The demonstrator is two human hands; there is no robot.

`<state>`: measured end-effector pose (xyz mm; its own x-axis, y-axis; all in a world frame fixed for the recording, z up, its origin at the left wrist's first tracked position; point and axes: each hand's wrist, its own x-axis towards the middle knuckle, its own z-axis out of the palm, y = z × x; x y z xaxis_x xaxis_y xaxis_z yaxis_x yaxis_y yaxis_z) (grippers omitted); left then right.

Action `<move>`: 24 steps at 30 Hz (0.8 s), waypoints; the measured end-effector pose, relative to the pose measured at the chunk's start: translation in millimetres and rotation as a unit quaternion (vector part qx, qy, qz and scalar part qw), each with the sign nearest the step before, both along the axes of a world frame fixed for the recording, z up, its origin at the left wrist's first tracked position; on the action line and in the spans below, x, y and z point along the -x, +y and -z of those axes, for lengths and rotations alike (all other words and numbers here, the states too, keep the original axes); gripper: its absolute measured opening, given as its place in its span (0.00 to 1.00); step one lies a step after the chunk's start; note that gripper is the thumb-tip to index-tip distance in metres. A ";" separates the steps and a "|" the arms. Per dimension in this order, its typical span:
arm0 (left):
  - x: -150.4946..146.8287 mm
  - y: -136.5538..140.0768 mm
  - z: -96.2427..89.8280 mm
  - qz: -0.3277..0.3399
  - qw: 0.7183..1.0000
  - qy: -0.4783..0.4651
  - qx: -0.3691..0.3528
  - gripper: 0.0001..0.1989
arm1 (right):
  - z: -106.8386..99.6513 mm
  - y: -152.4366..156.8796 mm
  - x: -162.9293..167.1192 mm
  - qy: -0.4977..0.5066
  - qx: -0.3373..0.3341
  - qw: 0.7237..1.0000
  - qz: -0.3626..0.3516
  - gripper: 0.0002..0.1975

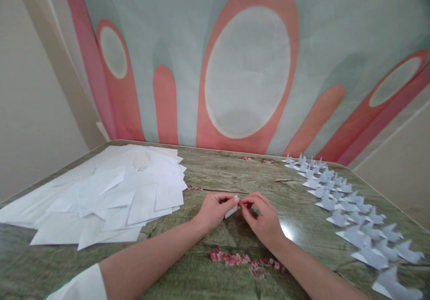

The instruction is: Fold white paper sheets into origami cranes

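A small folded piece of white paper (231, 211) is held just above the middle of the table. My left hand (215, 208) is closed on it, thumb and fingers pinching its upper part. From the right, my right hand (260, 210) meets it with thumb and forefinger pinched together at the paper's tip. The fingertips of both hands nearly touch and hide much of the paper, so its folds cannot be made out fully.
A spread pile of white paper sheets (144, 197) covers the table's left side. Rows of folded white paper birds (358, 235) stand along the right side. The wood-patterned table (221, 170) has printed pink flowers (231, 258). A patterned backdrop (188, 67) hangs behind its far edge.
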<state>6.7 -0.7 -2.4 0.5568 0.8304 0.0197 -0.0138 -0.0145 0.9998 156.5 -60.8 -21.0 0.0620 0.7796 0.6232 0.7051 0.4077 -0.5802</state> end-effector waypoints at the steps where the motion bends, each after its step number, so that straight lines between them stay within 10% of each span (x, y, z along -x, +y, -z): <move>1: -0.1 -0.2 -0.3 -0.004 1.000 -0.003 0.008 0.15 | -0.2 0.0 0.2 0.004 0.000 1.000 0.000 0.02; 24: 1.4 -1.4 -1.0 -0.026 0.996 -0.003 -0.082 0.14 | -10.5 -3.8 4.4 0.091 0.036 0.994 -0.054 0.07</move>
